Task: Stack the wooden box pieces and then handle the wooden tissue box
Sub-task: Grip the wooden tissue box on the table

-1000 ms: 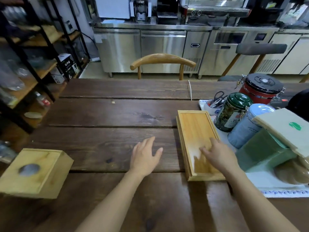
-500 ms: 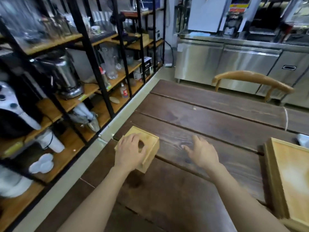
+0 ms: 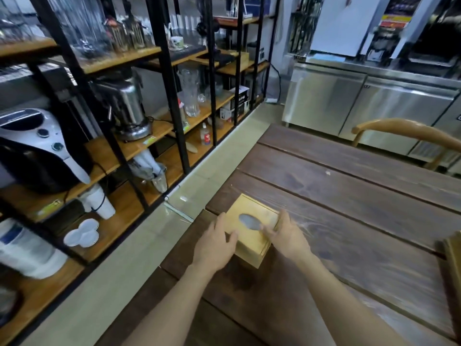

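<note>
A small square wooden tissue box (image 3: 252,238) with an oval hole in its top sits near the left edge of the dark wooden table (image 3: 349,196). My left hand (image 3: 214,244) lies against its left side with the thumb on the top. On the box's right edge rests my right hand (image 3: 287,236), fingers reaching over the top near the hole. Both hands clasp the box between them. A flat wooden box piece (image 3: 453,253) shows only as a sliver at the right edge of the view.
A black metal rack with wooden shelves (image 3: 139,146) stands left of the table, loaded with appliances, glasses and cups. A tiled floor strip (image 3: 154,236) runs between them. A wooden chair back (image 3: 409,131) and steel counters (image 3: 349,108) are beyond the table.
The view has swung further left. My right hand moved from the bare table onto the tissue box's right side. My left hand slid from the box's top to its left side.
</note>
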A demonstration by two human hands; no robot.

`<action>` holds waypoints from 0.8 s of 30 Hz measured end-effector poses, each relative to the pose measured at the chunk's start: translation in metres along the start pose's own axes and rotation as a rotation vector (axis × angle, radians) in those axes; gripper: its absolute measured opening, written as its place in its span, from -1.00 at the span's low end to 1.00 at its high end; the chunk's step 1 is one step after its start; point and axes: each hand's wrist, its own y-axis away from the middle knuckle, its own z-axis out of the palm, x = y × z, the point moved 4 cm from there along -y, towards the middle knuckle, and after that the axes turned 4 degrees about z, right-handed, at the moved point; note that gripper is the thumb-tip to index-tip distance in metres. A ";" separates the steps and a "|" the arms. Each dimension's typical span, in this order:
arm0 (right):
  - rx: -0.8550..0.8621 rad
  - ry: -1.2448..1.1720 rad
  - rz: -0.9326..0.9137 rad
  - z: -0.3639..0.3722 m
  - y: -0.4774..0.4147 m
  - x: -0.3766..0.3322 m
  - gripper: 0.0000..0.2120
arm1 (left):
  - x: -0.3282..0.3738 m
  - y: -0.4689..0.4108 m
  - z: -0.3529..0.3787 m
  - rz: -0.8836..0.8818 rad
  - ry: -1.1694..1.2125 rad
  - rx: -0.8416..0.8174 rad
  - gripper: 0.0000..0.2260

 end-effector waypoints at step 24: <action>-0.204 -0.135 -0.067 0.047 0.050 -0.054 -0.50 | -0.062 0.049 -0.058 -0.455 0.514 0.094 -0.62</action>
